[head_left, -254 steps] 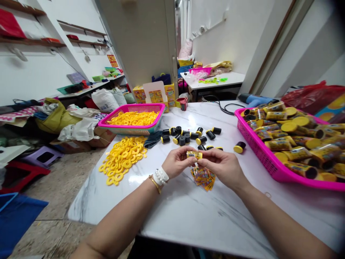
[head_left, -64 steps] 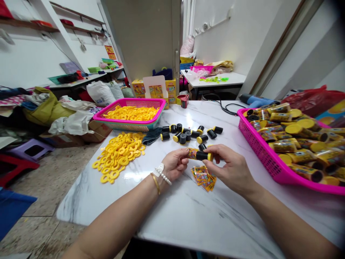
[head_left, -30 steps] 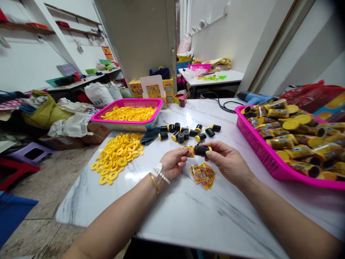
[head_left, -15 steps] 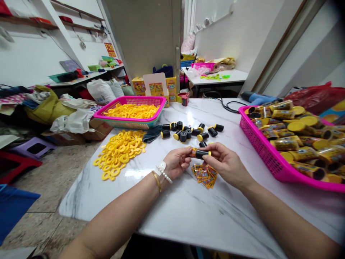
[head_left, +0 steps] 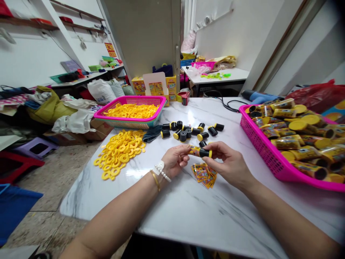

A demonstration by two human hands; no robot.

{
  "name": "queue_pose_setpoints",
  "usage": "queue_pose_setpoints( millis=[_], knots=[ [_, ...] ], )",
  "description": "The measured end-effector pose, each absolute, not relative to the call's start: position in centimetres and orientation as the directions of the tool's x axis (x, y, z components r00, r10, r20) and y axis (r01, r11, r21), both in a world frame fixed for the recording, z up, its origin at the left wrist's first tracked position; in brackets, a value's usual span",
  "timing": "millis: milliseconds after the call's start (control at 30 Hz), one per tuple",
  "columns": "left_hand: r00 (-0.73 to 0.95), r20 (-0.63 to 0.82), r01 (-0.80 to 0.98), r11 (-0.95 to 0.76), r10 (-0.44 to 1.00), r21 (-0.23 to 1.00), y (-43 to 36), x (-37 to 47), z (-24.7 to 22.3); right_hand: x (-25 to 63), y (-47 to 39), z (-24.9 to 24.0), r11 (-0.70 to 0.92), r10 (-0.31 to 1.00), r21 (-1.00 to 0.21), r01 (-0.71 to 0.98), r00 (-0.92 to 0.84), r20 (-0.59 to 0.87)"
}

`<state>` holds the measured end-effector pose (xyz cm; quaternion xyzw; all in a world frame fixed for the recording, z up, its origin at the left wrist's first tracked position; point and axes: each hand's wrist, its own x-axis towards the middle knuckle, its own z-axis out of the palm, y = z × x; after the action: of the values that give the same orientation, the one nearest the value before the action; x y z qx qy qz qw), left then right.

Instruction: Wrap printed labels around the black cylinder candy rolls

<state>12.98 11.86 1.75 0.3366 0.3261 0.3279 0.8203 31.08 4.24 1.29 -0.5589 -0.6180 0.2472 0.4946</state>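
Observation:
Between my hands lies a short black cylinder [head_left: 204, 153] with a yellow end, level above the table. My right hand [head_left: 228, 161] pinches it at the yellow end, fingertips behind and thumb in front. A printed yellow-orange sleeve [head_left: 194, 151] surrounds its left part, and my left hand [head_left: 176, 158] grips the sleeve's left end between thumb and fingers. Below the hands, a small pile of flat printed sleeves [head_left: 203, 174] rests on the table. Just beyond are several black cylinders with yellow ends [head_left: 184, 133], some upright and some on their sides.
Loose yellow ring-shaped pieces [head_left: 121, 153] are heaped on the marbled table [head_left: 167, 208] at left, before a pink basket [head_left: 164, 104] of similar pieces. A larger pink basket [head_left: 258, 151] at right holds wrapped cylinders. Behind it lie a blue heat gun [head_left: 260, 97] and black cable [head_left: 226, 105].
More of the printed sleeve now shows along the black cylinder, and less black is bare. My left hand has shifted slightly left; my right hand keeps its pinch on the yellow end.

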Motion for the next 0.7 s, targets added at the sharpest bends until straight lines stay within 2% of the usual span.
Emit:
queue_pose_setpoints(
  millis=[133, 233, 333, 433, 567, 700],
  knots=[
    [0.515, -0.292, -0.294, 0.486, 0.806, 0.823, 11.9, 13.0, 1.8, 30.9, 4.0, 1.6, 0.288, 0.943, -0.883, 0.370, 0.053, 0.329],
    [0.407, -0.189, -0.238, 0.303, 0.894, 0.923, 12.2, 12.9, 1.7, 31.1, 4.0, 1.8, 0.298, 0.941, -0.887, 0.352, 0.047, 0.335],
    [0.532, -0.077, -0.162, 0.191, 0.843, 0.968, 12.7, 12.6, 1.6, 31.2, 4.2, 1.8, 0.344, 0.927, -0.887, 0.310, 0.041, 0.374],
    [0.698, -0.076, -0.107, 0.208, 0.712, 0.972, 13.1, 12.1, 1.4, 31.2, 4.3, 1.5, 0.409, 0.902, -0.862, 0.298, 0.009, 0.431],
    [0.696, -0.083, -0.078, 0.190, 0.713, 0.979, 13.4, 11.8, 1.0, 31.2, 4.4, 1.5, 0.464, 0.879, -0.828, 0.315, -0.046, 0.475],
    [0.694, -0.071, -0.051, 0.147, 0.716, 0.988, 13.0, 12.3, 1.0, 30.3, 4.3, 1.4, 0.510, 0.821, -0.700, 0.500, -0.041, 0.569]
  ],
)
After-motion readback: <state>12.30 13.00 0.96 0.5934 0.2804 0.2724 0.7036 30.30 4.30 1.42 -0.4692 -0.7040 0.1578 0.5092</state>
